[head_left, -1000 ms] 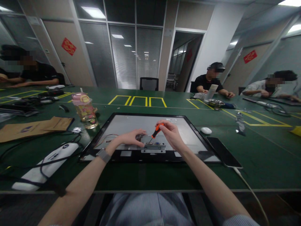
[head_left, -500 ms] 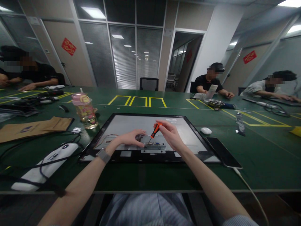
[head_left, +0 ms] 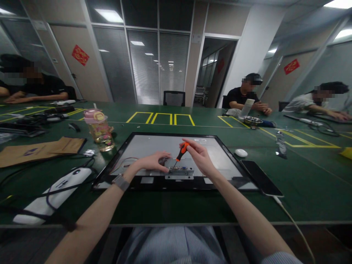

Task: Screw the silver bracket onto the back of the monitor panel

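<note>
My right hand (head_left: 200, 156) pinches an orange-and-black screwdriver (head_left: 182, 151). The shaft slants down to the left, and its tip meets the left part of a metal bracket (head_left: 179, 176) with connectors along it. My left hand (head_left: 152, 161) rests to the left of the bracket, thumb and fingers apart, the thumb tip at the bracket's left end. A small dark part shows between them; what the fingertips touch is unclear. Beneath both hands lies a flat display panel (head_left: 176, 143) with a black frame, its grey back facing up. Thin wires (head_left: 125, 161) run across its left side.
A lidded drinking bottle (head_left: 99, 128), a brown paper bag (head_left: 41, 150) and a white cabled device (head_left: 55, 194) are at left. On the right lie a white earbud case (head_left: 241, 152) and a phone (head_left: 261, 178) with a cable. People sit across the table, near a metal bowl (head_left: 253, 121).
The screwdriver handle has turned slightly in my right fingers, its tip staying at the same spot. My left hand has not moved. Across the table, a person has brought their hands together.
</note>
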The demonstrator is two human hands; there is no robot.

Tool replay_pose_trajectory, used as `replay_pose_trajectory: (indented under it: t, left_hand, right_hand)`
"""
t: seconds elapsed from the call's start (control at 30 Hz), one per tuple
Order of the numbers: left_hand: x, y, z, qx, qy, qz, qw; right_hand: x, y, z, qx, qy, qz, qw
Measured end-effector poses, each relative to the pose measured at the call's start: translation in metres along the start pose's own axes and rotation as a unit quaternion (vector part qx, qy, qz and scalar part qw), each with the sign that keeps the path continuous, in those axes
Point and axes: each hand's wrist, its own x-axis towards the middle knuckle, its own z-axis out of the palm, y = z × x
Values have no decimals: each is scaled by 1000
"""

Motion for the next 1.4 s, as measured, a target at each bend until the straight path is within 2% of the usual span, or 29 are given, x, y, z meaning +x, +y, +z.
replay_pose_trajectory:
  t: [0.13,0.3,0.47,0.57,0.67,0.8,1.0,1.2,1.4]
  left_hand:
    - [0,-1,0,9,2,4,1000]
    - [-1,0,-1,2,-5,4,1000]
    - [-2,2,-1,-8,-6,2,1000]
    - [-2,3,-2,-12,-7,13,1000]
    - [-2,3,-2,-11,-6,12,1000]
    - [0,1,-1,-1,-3,5,1000]
    - [1,-4,0,-2,-2,9,1000]
    - [1,-4,0,-7,-5,9,1000]
    - [0,-3,0,-10,-3,9,1000]
  right_hand:
    - [1,-5,0,-27,-14,-23,999]
    - [-1,-7,2,-22,-27,-18,999]
    - [-1,-2,2,-40,47,-17,998]
    - [-1,1,2,-68,93,-40,993]
    - [-1,0,1,-94,107,-61,988]
    - [-1,-5,2,-89,77,-42,992]
    - [-2,-4,6,-15,30,-25,999]
    - [-2,-4,5,-40,48,-22,998]
    - [-3,-14,7,-48,1,-31,998]
